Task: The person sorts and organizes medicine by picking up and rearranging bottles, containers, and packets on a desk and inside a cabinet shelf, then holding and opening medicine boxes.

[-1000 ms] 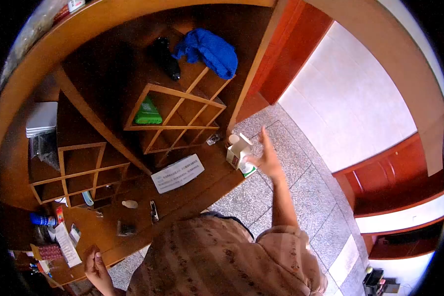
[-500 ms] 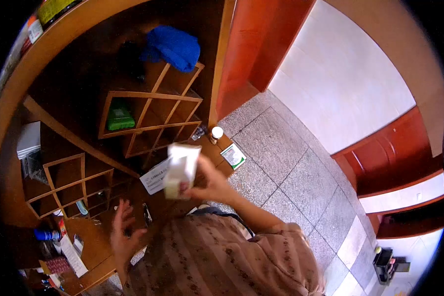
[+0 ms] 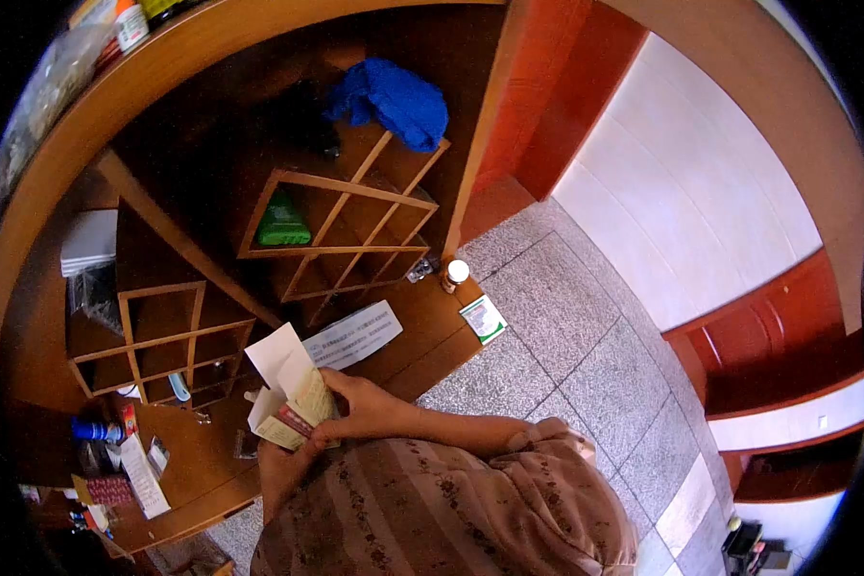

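A small cream carton (image 3: 309,401) with a red patch on its side is held in front of me, its white end flaps standing open. My right hand (image 3: 363,407) grips it from the right, thumb and fingers on its side. From below, my left hand (image 3: 283,468) closes on its lower end; some of those fingers are hidden. Just behind the carton, a white printed strip (image 3: 363,336) lies on the wooden counter. Whatever is inside the carton cannot be made out.
A white-capped bottle (image 3: 456,274) and a green-and-white box (image 3: 483,319) sit at the counter's right end. Lattice racks (image 3: 355,252) rise behind, one holding a green pack (image 3: 283,226), with a blue cloth (image 3: 394,104) on top. Papers (image 3: 144,477) and a blue item (image 3: 94,429) are left.
The carton has moved left and down with my right hand, and its flaps now show spread. My left hand, formerly apart with fingers spread, has come to the carton. The view has shifted.
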The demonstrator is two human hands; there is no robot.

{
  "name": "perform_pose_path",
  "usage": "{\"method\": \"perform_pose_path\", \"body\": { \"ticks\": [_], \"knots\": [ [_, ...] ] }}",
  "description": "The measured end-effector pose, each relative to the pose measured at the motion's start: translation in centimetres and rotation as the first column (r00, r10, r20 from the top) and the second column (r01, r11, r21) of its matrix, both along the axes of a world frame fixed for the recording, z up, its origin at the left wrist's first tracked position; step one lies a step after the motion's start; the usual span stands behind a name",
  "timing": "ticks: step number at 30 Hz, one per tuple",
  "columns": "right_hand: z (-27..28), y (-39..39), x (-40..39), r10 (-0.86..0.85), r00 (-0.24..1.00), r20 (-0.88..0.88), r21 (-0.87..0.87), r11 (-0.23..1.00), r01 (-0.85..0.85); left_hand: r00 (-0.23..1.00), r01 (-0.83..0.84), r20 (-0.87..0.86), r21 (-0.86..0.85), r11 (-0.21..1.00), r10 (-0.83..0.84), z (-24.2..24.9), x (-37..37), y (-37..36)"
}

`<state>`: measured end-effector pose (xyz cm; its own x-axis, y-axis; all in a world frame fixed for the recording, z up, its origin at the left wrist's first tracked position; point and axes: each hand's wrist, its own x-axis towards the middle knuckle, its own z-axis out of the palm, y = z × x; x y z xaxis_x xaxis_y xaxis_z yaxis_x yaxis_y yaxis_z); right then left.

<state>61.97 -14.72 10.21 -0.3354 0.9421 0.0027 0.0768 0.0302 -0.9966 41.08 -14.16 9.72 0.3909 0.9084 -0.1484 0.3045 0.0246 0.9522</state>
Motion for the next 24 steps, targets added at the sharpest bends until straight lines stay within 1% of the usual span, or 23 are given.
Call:
{"method": "perform_pose_path", "body": {
  "ticks": [1, 2, 3, 4, 5, 6, 7, 8, 9, 10, 11, 13, 14, 15, 17, 19, 21, 23, 24],
  "knots": [
    [0.0, 0.2, -0.3, 0.014, 1.000, 0.001, -0.002, 1.000, -0.014, 1.000, -0.016, 0.024, 0.029, 0.999, 0.015, 0.1, 0.0, -0.2],
    [0.0, 0.5, -0.6, -0.001, 0.999, 0.042, -0.073, 0.997, 0.004, 0.999, -0.030, 0.025, 0.027, 0.999, 0.030, 0.1, 0.1, -0.3],
    [0.2, 0.8, -0.9, -0.007, 0.996, 0.083, -0.144, 0.989, 0.019, 0.996, -0.062, 0.060, -0.009, 0.998, 0.062, 0.3, 0.2, -0.4],
    [0.4, 1.1, -1.1, 0.021, 0.997, 0.077, -0.146, 0.989, -0.010, 0.991, -0.101, 0.089, -0.043, 0.994, 0.105, 0.5, 0.1, -0.5],
    [0.5, 1.3, -1.2, -0.008, 0.996, 0.090, -0.103, 0.995, 0.017, 0.987, -0.142, 0.075, -0.045, 0.989, 0.145, 0.4, -0.1, -0.5],
    [0.5, 1.3, -1.7, -0.028, 0.995, 0.096, -0.060, 0.998, 0.033, 0.995, -0.098, 0.028, -0.044, 0.994, 0.099, 0.0, -0.4, -0.2],
    [-0.7, 1.3, -2.1, -0.083, 0.993, 0.086, 0.089, 0.993, 0.076, 0.998, -0.057, -0.020, -0.046, 0.997, 0.056, 0.1, -0.9, 0.0],
    [-2.3, 1.4, -2.2, -0.142, 0.988, 0.058, 0.237, 0.964, 0.124, 0.993, -0.109, -0.042, -0.044, 0.993, 0.107, 0.8, -0.8, -0.1],
    [-3.0, 1.7, -2.1, -0.010, 0.977, -0.212, 0.087, 0.996, 0.029, 0.915, -0.135, 0.351, -0.200, 0.970, 0.199, 1.5, -0.1, -0.3],
    [-2.2, 1.5, -2.0, -0.036, 0.933, -0.358, 0.013, 0.999, 0.044, 0.673, -0.091, 0.676, -0.328, 0.940, 0.301, 2.0, 0.2, -0.4],
    [-2.0, 1.4, -2.0, -0.001, 0.928, -0.373, 0.019, 1.000, 0.008, 0.672, -0.129, 0.667, -0.321, 0.938, 0.321, 1.9, -0.1, -0.4],
    [-1.3, 1.5, -2.2, -0.022, 0.972, -0.233, 0.037, 0.999, 0.032, 0.688, -0.107, 0.650, -0.350, 0.931, 0.323, 1.5, -0.3, 0.0],
    [-0.9, 1.5, -2.4, -0.020, 0.984, -0.175, 0.102, 0.994, 0.038, 0.664, -0.019, 0.689, -0.371, 0.928, 0.289, 1.8, -0.1, -0.1],
    [-0.5, 1.5, -2.8, -0.012, 0.984, -0.177, 0.103, 0.994, 0.030, 0.663, -0.028, 0.688, -0.370, 0.929, 0.294, 1.7, -0.2, -0.1],
    [0.0, 1.7, -3.5, -0.033, 0.998, -0.057, 0.226, 0.973, 0.046, 0.617, 0.022, 0.739, -0.361, 0.932, 0.271, 0.7, -0.3, 0.0],
    [0.3, 2.0, -4.2, -0.023, 0.997, -0.076, 0.212, 0.976, 0.039, 0.590, 0.011, 0.759, -0.348, 0.937, 0.275, -0.9, -0.8, 0.2],
    [0.4, 2.3, -4.8, -0.008, 0.996, -0.092, 0.200, 0.979, 0.026, 0.643, -0.100, 0.714, -0.280, 0.955, 0.277, -1.5, -1.4, 0.1],
    [0.2, 2.6, -5.2, 0.051, 0.976, -0.213, 0.052, 0.998, -0.041, 0.650, -0.123, 0.712, -0.248, 0.961, 0.267, -1.3, -1.6, -0.1],
    [0.4, 2.6, -5.5, 0.060, 0.976, -0.209, 0.051, 0.997, -0.050, 0.662, -0.136, 0.706, -0.218, 0.967, 0.252, -1.1, -1.6, -0.2]
  ]
}}
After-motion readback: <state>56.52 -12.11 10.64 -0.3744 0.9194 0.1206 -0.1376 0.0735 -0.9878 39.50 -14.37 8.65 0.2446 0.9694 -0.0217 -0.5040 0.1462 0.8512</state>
